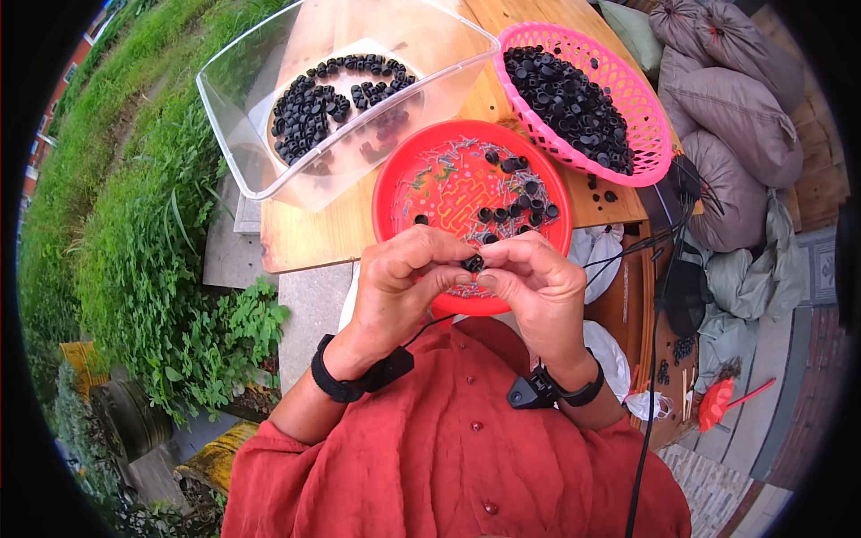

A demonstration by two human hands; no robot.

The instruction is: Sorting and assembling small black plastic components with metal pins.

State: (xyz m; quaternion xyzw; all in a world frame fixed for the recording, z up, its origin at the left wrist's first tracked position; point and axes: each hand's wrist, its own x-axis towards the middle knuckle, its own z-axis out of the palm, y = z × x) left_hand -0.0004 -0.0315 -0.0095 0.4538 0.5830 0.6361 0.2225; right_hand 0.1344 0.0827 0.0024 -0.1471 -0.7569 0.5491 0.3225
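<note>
Over red tray (pixel 384 193), black part (pixel 473 264), pinching fingers (pixel 436 247)

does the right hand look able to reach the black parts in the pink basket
Probably yes: the pink basket is open-topped and nothing covers the black parts, though the right hand is holding a small piece.

Checked for text | can read no words or numbers with certainty | found yellow character-like print (pixel 467 204) on bottom of round red tray (pixel 384 199), at one o'clock from view centre | too fine and partly covered to make out
</note>
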